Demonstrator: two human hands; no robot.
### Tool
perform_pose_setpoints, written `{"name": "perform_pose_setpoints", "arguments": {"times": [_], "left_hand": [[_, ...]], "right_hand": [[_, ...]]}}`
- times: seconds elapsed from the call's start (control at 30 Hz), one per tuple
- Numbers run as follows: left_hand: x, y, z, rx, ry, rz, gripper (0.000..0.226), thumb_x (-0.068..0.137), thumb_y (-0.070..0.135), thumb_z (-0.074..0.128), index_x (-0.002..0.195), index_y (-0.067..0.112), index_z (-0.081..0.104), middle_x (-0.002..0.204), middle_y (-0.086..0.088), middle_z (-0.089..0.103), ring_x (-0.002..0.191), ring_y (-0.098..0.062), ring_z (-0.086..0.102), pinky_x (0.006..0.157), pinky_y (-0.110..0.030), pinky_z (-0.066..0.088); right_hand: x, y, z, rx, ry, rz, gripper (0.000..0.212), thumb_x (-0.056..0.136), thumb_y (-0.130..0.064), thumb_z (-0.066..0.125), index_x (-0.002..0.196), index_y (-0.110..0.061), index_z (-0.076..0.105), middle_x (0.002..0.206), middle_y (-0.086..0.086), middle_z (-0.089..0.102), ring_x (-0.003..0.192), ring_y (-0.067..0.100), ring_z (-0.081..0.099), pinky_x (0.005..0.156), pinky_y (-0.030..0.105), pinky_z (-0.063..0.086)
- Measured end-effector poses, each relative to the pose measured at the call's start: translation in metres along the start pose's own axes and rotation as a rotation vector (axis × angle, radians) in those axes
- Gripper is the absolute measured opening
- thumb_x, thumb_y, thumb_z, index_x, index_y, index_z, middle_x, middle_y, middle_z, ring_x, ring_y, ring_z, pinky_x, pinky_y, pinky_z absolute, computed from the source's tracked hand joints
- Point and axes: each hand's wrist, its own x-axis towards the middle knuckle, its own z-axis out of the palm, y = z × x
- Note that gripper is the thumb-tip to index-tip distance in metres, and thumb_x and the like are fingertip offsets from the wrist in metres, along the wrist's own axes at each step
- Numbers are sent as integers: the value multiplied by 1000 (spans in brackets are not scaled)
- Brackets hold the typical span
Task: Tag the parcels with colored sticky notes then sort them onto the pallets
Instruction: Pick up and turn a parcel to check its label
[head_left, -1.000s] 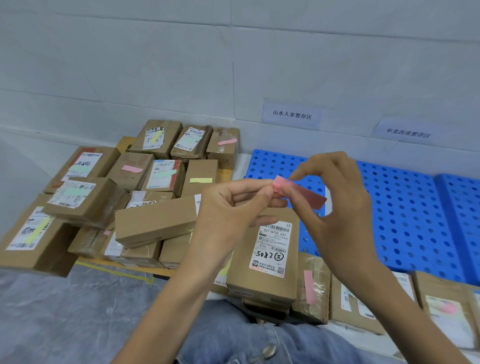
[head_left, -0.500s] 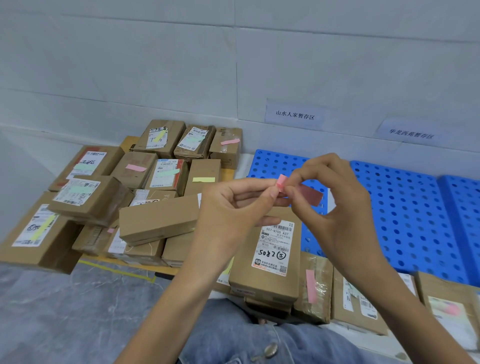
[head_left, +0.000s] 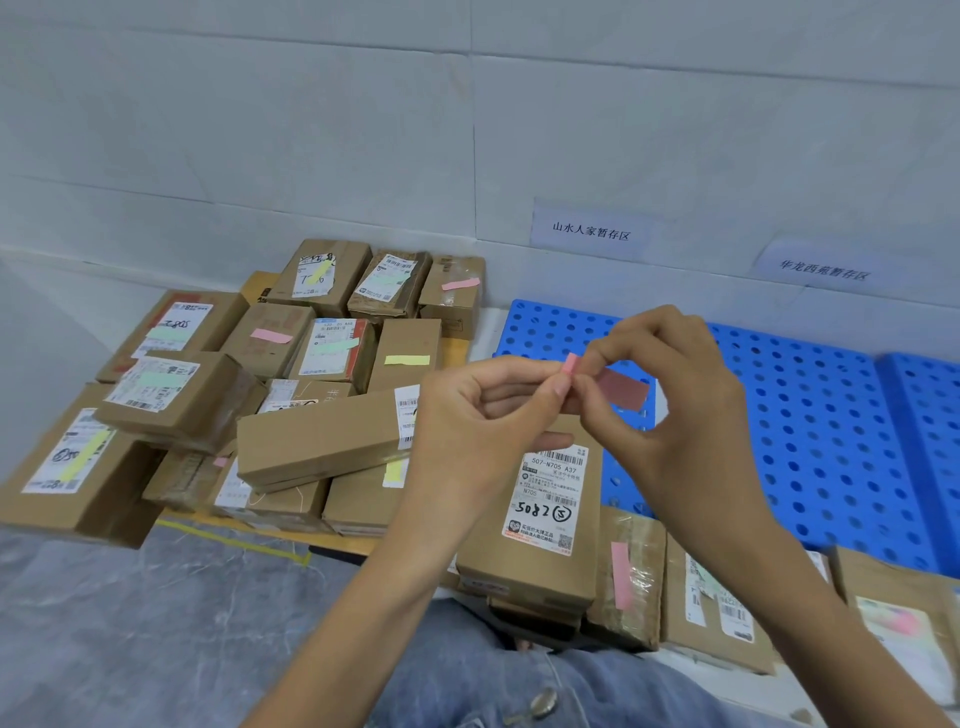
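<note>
While the blue pallet (head_left: 831, 415) stretches along the wall to my right and the heap of parcels (head_left: 322, 436) crowds the floor to my left, most of them already wearing green, yellow or pink strips, the parcel (head_left: 540, 540) that I judge to be next stands just below my hands, against my knees, its white label facing up and no tag on the faces I can see. Trouble from here would come mostly from the paper. If I pull the two ends apart too sharply the strip could tear or curl onto itself, and if the gummed edge catches my fingertip it may come away crooked and hold badly on the taped cardboard. A note pressed across the barcode would also hide what I need for sorting. My left hand (head_left: 483, 431) is closed down, thumb and forefinger pinching the near end of the sticky note (head_left: 623, 389), the other fingers curled into the palm and holding nothing else. My right hand (head_left: 696, 431) is likewise drawn in, its fingertips nipping that same end from the other side, so both grips meet almost touching. The pink note juts out to the right between them, in the air above the parcel; whether it is one sheet or a thin stack I cannot tell.
</note>
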Motion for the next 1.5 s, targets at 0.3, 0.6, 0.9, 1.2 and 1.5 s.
{"name": "perform_pose_setpoints", "arguments": {"times": [0.3, 0.6, 0.9, 1.2, 1.5], "left_hand": [[37, -27, -3, -73, 107, -211, 12, 91, 0, 59, 84, 2, 69, 71, -8, 73, 69, -13, 71, 57, -21, 56], [100, -97, -2, -127, 257, -394, 10, 93, 5, 59, 88, 2, 67, 80, -8, 72, 70, -11, 71, 60, -21, 57], [164, -169, 13, 144, 302, -526, 9, 92, 2, 58, 93, -3, 67, 77, -10, 67, 67, -14, 66, 54, -18, 56], [197, -216, 19, 665, 72, -432, 10, 85, 8, 68, 81, 4, 75, 73, -5, 70, 52, -4, 55, 55, -25, 53], [199, -212, 13, 801, -28, -230, 24, 85, -4, 60, 68, 12, 65, 77, -7, 71, 67, -4, 63, 81, -28, 54]], "right_hand": [[16, 37, 12, 377, -97, 436, 17, 86, -9, 63, 75, -21, 63, 76, -16, 63, 80, 3, 60, 79, 17, 47], [20, 125, 34, 680, 119, 1020, 20, 96, -12, 52, 80, -12, 64, 88, 2, 67, 91, 15, 64, 96, 35, 50], [9, 183, 32, 519, 407, 1145, 22, 94, -8, 53, 73, -10, 59, 75, -1, 61, 74, 8, 59, 94, 35, 51], [-6, 190, 27, 452, 327, 1102, 17, 93, -10, 53, 76, -13, 55, 76, -1, 59, 78, 15, 57, 98, 42, 48], [-13, 182, 25, 435, 223, 955, 19, 94, -13, 54, 76, -14, 50, 73, -1, 62, 78, 12, 63, 84, 22, 50]]}}
